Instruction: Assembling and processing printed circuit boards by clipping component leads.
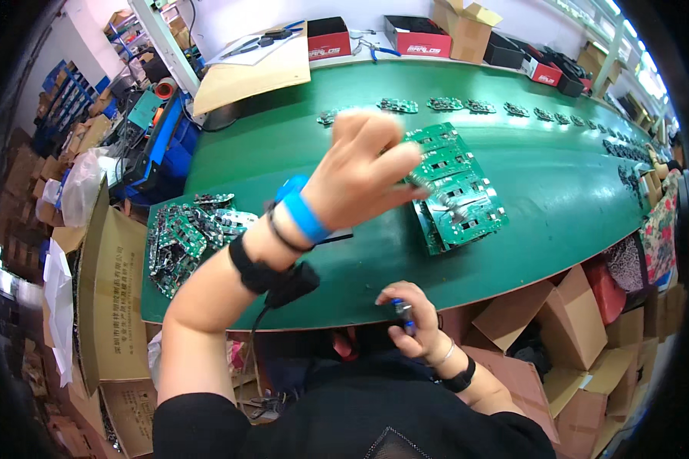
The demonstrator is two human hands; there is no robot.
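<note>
Green, rectangular and printed with repeated sections, the circuit-board panel (467,200) lies on the smooth green tabletop (551,164), between three and four o'clock from your left hand (367,164) and at one o'clock from your right hand (415,323). Its long axis runs roughly from eleven to five o'clock, and its thick lower-left edge suggests more than one layer. Your left hand is the nearer: its blurred fingertips overlap the panel's left side in this view, though you cannot tell from here whether they touch it. That hand is narrow, thumb and fingers drawn close together; something small may sit between them, but the blur hides it. Your right hand is curled round a small, slim handheld tool with blue parts (403,312), over the near edge of the tabletop and apart from the panel. At eight o'clock from your left hand lies a loose heap of small green circuit boards (180,249), and a line of small separate green boards (480,107) stretches along the far side from twelve towards two o'clock.
</note>
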